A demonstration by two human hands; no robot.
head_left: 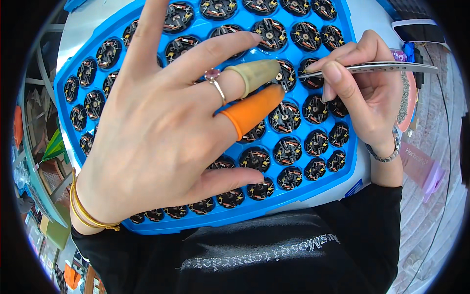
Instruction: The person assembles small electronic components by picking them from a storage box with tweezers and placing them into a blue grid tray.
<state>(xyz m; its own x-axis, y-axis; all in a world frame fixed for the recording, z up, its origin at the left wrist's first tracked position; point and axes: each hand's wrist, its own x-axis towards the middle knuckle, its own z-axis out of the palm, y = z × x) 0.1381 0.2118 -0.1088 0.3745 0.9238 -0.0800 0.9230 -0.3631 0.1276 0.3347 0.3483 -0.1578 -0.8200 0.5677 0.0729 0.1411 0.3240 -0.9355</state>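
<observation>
A blue tray [313,194] lies in front of me, filled with several round black parts that carry small copper-coloured and yellow components and thin wires. My left hand [152,127] stretches over it with the fingers spread. Two of its fingers wear finger cots, a pale one [257,76] and an orange one [254,112]. These two fingertips rest at a round black part [283,78]. Metal tweezers [387,67] are pinched in my right hand [367,93], lying nearly level. Their tip points left, close beside that same part. My left hand hides the parts beneath it.
Right of the tray are a dark-screened phone [420,32], a pink bowl [405,100] of small grey pieces and a pinkish-purple plastic container [423,169]. A black cable [448,132] runs down the right side. Shelving with assorted items [54,191] stands at the left.
</observation>
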